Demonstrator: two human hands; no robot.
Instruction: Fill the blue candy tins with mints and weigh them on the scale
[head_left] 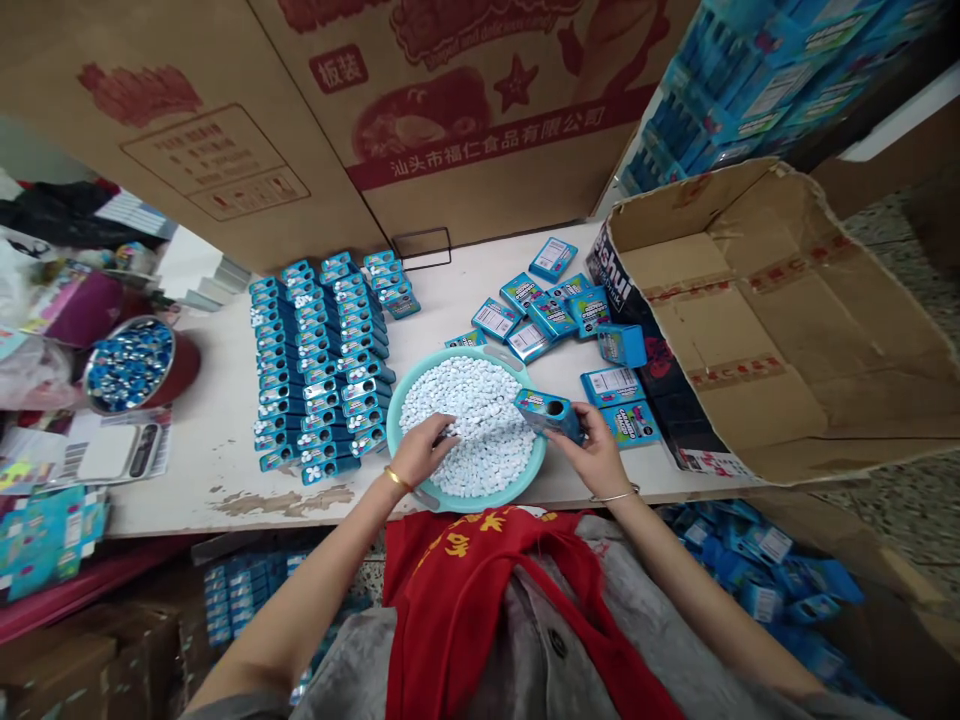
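Note:
A light-green basin (pixel 393 425) full of small white candies (pixel 480 470) stands at the table's front edge. At its left side my left hand (pixel 424 448) reaches into the candies, fingers bent and drawn together around some of them; the fingertips are partly hidden. Over the basin's right rim, my right hand (pixel 596 455) grips a small blue candy box (pixel 546 408), tilted, with a dark round opening facing up. Loose blue candy boxes (pixel 551 315) lie in a heap behind the basin to the right. Left of it, filled boxes (pixel 322 370) stand in several tight columns.
An open cardboard carton (pixel 735 330) stands at the right, with stacked blue boxes (pixel 720 100) behind. A large carton (pixel 480 110) walls the back. At far left are a red bowl of wrapped sweets (pixel 184 365) and a small scale (pixel 112 452). More boxes (pixel 765 560) lie below the table.

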